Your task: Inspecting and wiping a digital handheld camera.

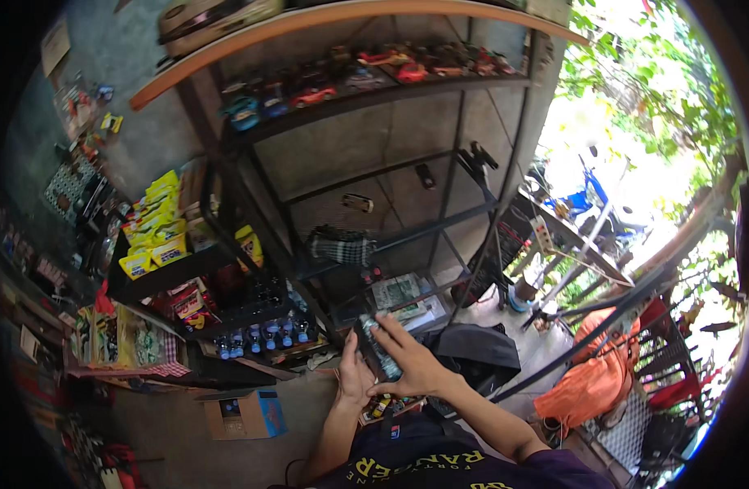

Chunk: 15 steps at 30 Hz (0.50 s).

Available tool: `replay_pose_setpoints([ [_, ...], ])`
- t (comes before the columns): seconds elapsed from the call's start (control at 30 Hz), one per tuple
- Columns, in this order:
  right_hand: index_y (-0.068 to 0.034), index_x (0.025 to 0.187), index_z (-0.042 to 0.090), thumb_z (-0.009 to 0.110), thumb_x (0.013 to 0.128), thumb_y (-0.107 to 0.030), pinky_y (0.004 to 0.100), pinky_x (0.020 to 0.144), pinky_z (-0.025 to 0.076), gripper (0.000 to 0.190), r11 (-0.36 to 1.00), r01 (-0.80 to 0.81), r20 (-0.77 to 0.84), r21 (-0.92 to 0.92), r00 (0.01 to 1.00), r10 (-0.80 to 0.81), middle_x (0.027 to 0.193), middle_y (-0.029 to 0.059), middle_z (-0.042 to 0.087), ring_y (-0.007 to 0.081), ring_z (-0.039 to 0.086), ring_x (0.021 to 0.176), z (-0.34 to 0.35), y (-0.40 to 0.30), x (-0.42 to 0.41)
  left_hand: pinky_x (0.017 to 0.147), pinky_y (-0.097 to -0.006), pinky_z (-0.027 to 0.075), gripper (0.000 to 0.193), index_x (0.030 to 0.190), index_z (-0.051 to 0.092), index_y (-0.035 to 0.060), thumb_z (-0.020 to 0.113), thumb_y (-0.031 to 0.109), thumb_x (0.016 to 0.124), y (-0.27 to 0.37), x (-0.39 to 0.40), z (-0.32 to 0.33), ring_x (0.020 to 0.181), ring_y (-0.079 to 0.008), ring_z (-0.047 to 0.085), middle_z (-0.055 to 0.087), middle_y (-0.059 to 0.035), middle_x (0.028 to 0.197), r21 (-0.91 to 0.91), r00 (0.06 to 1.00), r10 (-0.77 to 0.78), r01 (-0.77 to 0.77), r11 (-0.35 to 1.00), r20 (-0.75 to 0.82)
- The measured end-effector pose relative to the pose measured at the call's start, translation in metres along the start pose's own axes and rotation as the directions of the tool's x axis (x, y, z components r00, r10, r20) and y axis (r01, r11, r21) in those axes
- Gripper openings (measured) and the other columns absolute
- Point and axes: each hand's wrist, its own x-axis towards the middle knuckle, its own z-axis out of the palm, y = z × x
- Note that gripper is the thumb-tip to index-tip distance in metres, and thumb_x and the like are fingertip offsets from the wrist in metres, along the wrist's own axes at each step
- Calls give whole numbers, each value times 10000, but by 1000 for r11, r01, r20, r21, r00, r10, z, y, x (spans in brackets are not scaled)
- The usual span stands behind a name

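Both hands are together in front of the chest around a dark, oblong object (380, 351) with a mottled, shiny face; its exact kind is unclear. My left hand (356, 373) supports it from the left and below, thumb up along its side. My right hand (411, 360) lies over its right side, with fingers spread across the upper part. Just below the hands, an open box (420, 403) holds small colourful toy-like items, partly hidden by the hands and shirt.
A metal rack (374, 244) stands ahead, toy cars (313, 95) on its upper shelf. Yellow snack packs (160, 226) and blue-capped bottles (270, 336) fill shelves at left. A cardboard box (243, 415) sits on the floor. A black bag (478, 351) and orange cloth (588, 385) are at right.
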Motion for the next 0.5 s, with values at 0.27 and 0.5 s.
replay_pose_setpoints([
  [0.27, 69, 1415, 364, 782, 615, -403, 348, 1085, 337, 1019, 272, -25, -105, 962, 887, 450, 1421, 190, 445, 254, 471, 1283, -62, 0, -72, 809, -270, 498, 640, 1394, 344, 34, 659, 114, 842, -18, -7, 50, 970, -149, 556, 538, -65, 1076, 345, 942, 169, -267, 900, 290],
  [0.5, 84, 1334, 425, 457, 861, -492, 380, 1007, 445, 746, -122, 176, -81, 977, 831, 551, 1305, 228, 529, 283, 559, 1178, -79, -11, -114, 934, -271, 414, 629, 1319, 472, -7, 713, 289, 819, -34, 3, 99, 1022, -139, 555, 598, -71, 1075, 595, 861, -212, -124, 794, 462],
])
